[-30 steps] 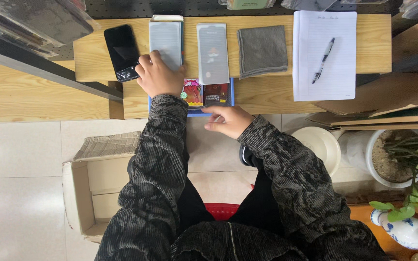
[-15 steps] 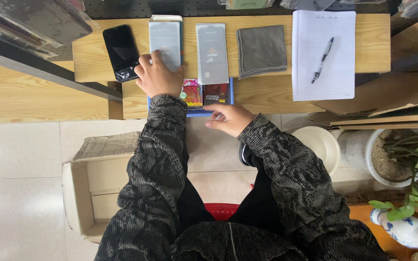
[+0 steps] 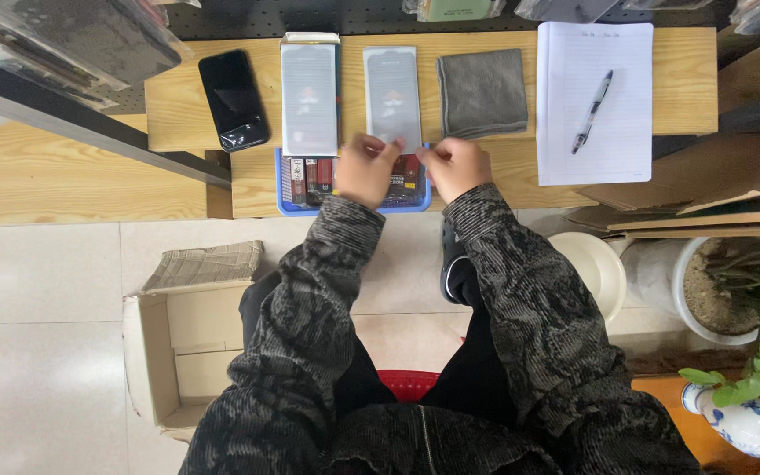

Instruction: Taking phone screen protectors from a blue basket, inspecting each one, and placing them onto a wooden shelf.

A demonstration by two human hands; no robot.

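Observation:
My left hand [image 3: 365, 169] and my right hand [image 3: 456, 164] meet over a blue tray [image 3: 285, 204] of small red and dark items on the wooden bench [image 3: 186, 114]. The fingers of both hands pinch the near end of a flat grey pack [image 3: 392, 92], which lies lengthwise just beyond the tray. A second, similar grey pack [image 3: 310, 97] lies to its left, with a black phone [image 3: 234, 98] further left. Right of the packs lie a folded grey cloth [image 3: 483, 91] and a white notepad [image 3: 595, 53] with a pen [image 3: 593, 110] on it.
An open cardboard box [image 3: 178, 343] stands on the tiled floor at my left. A white bowl [image 3: 589, 264], a potted plant [image 3: 732, 290] and a blue-and-white vase [image 3: 749, 427] are at my right. A red stool [image 3: 411, 383] is under me. Bagged goods hang at the upper left.
My left hand has left the left pack and moved right to the near end of the right pack. My right hand has come up from the bench's front edge to meet it.

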